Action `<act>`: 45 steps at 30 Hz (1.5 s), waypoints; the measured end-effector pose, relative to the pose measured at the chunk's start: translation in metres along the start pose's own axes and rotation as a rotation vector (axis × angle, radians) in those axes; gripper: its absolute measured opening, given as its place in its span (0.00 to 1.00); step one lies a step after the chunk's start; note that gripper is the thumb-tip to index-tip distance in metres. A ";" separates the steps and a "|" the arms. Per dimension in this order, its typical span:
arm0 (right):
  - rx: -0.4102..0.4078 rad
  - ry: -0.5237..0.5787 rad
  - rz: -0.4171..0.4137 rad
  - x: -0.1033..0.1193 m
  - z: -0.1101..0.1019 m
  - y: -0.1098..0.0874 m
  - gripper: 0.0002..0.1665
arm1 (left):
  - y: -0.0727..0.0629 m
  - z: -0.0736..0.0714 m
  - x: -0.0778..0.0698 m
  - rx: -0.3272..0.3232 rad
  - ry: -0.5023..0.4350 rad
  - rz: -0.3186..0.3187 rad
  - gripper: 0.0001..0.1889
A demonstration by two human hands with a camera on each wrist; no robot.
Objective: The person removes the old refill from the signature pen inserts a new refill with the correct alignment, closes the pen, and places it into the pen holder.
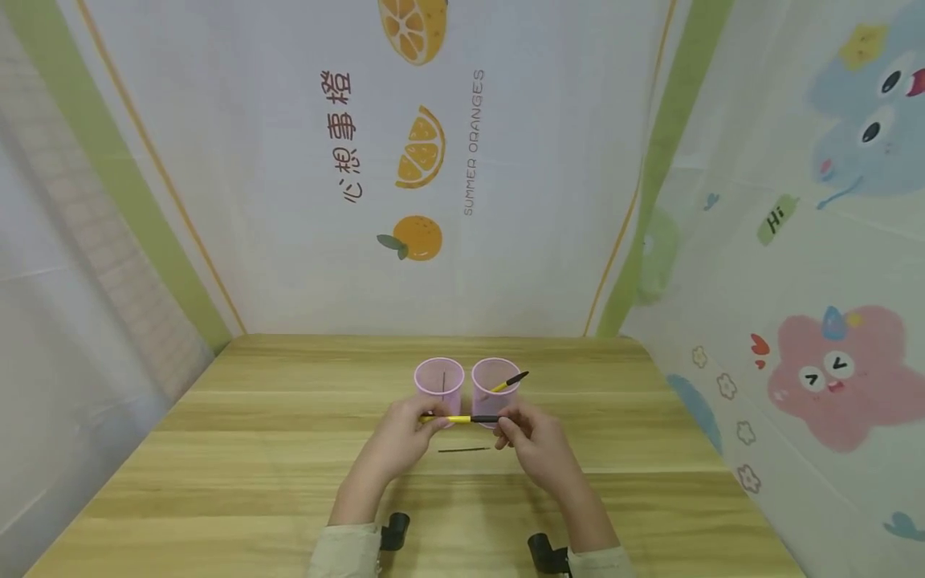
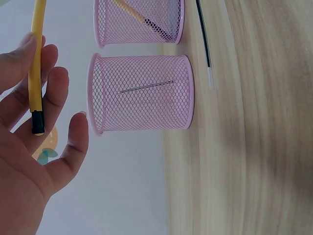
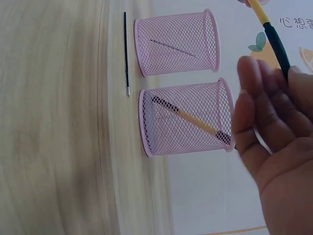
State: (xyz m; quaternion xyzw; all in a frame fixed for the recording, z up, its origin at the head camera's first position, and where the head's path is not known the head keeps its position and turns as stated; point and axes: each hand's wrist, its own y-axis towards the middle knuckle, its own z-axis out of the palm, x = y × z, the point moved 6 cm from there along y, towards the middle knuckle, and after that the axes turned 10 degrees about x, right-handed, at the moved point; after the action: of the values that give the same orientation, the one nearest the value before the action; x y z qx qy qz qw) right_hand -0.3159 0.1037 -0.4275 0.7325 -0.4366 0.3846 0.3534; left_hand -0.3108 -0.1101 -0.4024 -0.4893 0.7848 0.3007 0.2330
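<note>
Both hands hold one yellow-and-black pen (image 1: 460,419) level in front of two pink mesh cups. My left hand (image 1: 405,433) pinches the yellow barrel near its black end, thumb against fingers. At the other end, the black part sits between the thumb and fingers of my right hand (image 1: 536,444). A thin dark pen refill (image 1: 464,449) lies on the table below the pen. Inside the left cup (image 2: 142,110) leans another thin refill (image 2: 146,87). The right cup (image 3: 186,142) contains a second yellow-and-black pen (image 3: 195,121), tilted against the rim.
The wooden table (image 1: 289,482) runs back to a white cloth wall (image 1: 275,265) printed with oranges. A second printed cloth (image 1: 766,265) hangs along the right side. Black wrist mounts (image 1: 395,531) show beside the sleeves.
</note>
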 end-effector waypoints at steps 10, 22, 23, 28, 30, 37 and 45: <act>0.042 -0.038 0.040 -0.003 -0.004 -0.001 0.10 | 0.002 0.003 0.001 0.009 -0.003 0.003 0.04; -0.006 -0.061 -0.003 0.006 -0.009 0.000 0.04 | 0.003 -0.001 -0.005 -0.009 0.042 0.032 0.04; -0.005 -0.062 -0.002 0.006 -0.009 0.000 0.04 | 0.002 -0.002 -0.006 -0.014 0.042 0.030 0.05; -0.001 -0.065 0.007 0.005 -0.009 -0.001 0.03 | 0.000 -0.001 -0.007 -0.002 0.033 0.017 0.03; 0.001 -0.065 0.011 0.005 -0.008 -0.002 0.05 | -0.002 0.001 -0.006 0.005 0.037 0.022 0.03; 0.029 -0.084 0.052 -0.003 -0.003 -0.001 0.19 | -0.005 0.004 -0.004 -0.007 0.039 0.022 0.06; 0.016 -0.070 0.012 0.001 -0.001 0.003 0.04 | -0.004 -0.001 -0.002 -0.032 0.048 0.044 0.06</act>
State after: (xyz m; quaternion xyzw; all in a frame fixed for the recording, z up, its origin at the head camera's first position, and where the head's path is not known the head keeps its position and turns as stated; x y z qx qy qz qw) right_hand -0.3190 0.1032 -0.4257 0.7458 -0.4501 0.3641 0.3297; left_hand -0.3065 -0.1104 -0.4010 -0.4828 0.7957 0.3065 0.1996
